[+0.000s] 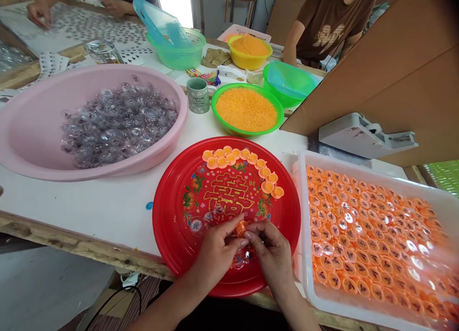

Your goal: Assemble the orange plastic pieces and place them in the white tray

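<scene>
Over the near half of a red round tray (168, 187), my left hand (218, 247) pinches a small orange plastic cup-like piece (241, 228). My right hand (271, 250) closes its fingertips on the same piece from the other side. Several similar orange pieces (229, 156) lie in an arc along the tray's far and right side. A few clear plastic domes (196, 225) lie left of my hands, and more shiny clear bits (247, 257) show beneath my fingers. My fingers partly hide the held piece.
A pink basin (32, 125) of clear domes stands left. Behind the tray are a mug (198, 96) and a green bowl (247, 109) of orange granules. At right, a white bin (304, 226) holds rows of orange pieces beside a cardboard panel (387, 78). Two people work across the table.
</scene>
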A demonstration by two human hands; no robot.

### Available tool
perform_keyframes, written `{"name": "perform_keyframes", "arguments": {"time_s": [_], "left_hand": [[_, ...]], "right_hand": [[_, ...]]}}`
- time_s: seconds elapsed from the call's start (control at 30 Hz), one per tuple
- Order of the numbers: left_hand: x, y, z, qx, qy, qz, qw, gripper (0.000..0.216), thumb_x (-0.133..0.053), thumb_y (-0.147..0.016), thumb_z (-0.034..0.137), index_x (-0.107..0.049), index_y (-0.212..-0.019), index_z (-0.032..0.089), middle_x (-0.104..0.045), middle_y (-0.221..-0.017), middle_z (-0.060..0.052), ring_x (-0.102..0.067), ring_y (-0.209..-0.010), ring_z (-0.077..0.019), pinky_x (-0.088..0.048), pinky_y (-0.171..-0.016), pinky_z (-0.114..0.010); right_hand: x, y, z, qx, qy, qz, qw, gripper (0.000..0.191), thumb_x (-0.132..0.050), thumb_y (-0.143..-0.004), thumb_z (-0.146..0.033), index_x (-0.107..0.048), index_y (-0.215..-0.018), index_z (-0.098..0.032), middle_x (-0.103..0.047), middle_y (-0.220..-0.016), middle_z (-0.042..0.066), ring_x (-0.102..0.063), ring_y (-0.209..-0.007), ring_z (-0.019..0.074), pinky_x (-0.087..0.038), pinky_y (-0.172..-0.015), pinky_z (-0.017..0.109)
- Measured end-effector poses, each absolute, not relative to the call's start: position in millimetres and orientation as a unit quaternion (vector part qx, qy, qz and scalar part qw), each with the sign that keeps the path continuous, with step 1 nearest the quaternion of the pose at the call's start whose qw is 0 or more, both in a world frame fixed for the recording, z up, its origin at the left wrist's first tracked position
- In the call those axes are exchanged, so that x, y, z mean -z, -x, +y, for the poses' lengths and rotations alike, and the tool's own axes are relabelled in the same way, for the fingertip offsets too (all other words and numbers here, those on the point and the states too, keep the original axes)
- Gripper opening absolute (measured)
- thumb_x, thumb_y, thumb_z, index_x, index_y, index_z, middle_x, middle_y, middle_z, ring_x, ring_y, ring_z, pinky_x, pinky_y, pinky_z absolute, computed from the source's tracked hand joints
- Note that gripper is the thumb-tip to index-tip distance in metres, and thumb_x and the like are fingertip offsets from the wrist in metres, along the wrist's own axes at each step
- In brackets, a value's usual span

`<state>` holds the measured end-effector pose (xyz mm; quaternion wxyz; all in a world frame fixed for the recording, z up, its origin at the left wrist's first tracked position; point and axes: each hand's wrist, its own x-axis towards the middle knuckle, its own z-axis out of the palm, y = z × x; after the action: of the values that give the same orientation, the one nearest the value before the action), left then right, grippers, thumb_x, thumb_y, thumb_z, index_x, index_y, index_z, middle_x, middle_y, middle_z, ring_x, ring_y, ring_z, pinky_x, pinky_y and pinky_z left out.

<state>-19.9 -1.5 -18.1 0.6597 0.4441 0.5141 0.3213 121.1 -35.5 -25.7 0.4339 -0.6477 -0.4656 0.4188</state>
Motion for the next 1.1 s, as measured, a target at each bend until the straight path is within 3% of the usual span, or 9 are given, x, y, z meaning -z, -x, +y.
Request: {"name": "perform_keyframes", "arguments": {"time_s": [0.3,0.53,0.77,0.9,1.1], "left_hand": [[20.5,17.1,-8.3,-0.306,-0.485,0.514,0.638,0.050,-0.064,-0.078,0.017,-0.061,-0.127,0.024,-0.072,-0.115,-0.005,-0.067,-0.104,-0.0247,-0.054,-0.094,-0.036],[14.1,31.7,-0.7,-0.297,-0.532,0.468,0.641,0.042,-0.058,-0.079,0.012,-0.068,-0.117,0.028,-0.074,-0.110,-0.002,-0.071,-0.093,-0.0220,-0.059,-0.082,-0.032],[18.8,24.2,-7.1,-0.295,-0.572,0.493,0.585,0.045,-0.053,-0.079,0.006,-0.068,-0.117,0.024,-0.076,-0.097,-0.002,-0.071,-0.088,-0.0187,-0.057,-0.082,-0.027],[17.9,22.3,-6.9,-0.289,-0.574,0.506,0.574,0.045,-0.054,-0.077,0.005,-0.069,-0.116,0.023,-0.076,-0.102,-0.003,-0.070,-0.093,-0.0196,-0.054,-0.087,-0.027],[2.3,26.8,-1.8,-0.299,-0.489,0.490,0.657,0.042,-0.066,-0.080,0.023,-0.065,-0.122,0.020,-0.071,-0.116,-0.005,-0.068,-0.105,-0.0225,-0.055,-0.090,-0.029]], "right_hand": [[28.4,-124.0,-36.3,-0.483,0.641,-0.382,0.458,0.015,-0.068,-0.081,-0.034,-0.066,-0.083,-0.020,-0.065,-0.075,0.001,-0.059,-0.065,0.0146,-0.049,-0.060,0.025],[28.6,-128.2,-35.3,-0.581,0.571,-0.315,0.487,0.016,-0.072,-0.080,-0.033,-0.065,-0.081,-0.018,-0.061,-0.058,-0.002,-0.055,-0.055,0.0119,-0.045,-0.056,0.024],[27.6,-123.5,-38.8,-0.494,0.628,-0.373,0.472,0.017,-0.071,-0.080,-0.035,-0.067,-0.078,-0.019,-0.061,-0.065,0.000,-0.055,-0.058,0.0140,-0.047,-0.055,0.025],[29.2,-123.6,-39.5,-0.471,0.638,-0.388,0.469,0.013,-0.069,-0.081,-0.033,-0.067,-0.079,-0.020,-0.061,-0.068,0.000,-0.056,-0.060,0.0140,-0.048,-0.057,0.025],[27.1,-122.6,-37.5,-0.504,0.615,-0.386,0.468,0.010,-0.070,-0.082,-0.030,-0.066,-0.085,-0.021,-0.065,-0.075,0.001,-0.060,-0.069,0.0153,-0.049,-0.063,0.026]]}}
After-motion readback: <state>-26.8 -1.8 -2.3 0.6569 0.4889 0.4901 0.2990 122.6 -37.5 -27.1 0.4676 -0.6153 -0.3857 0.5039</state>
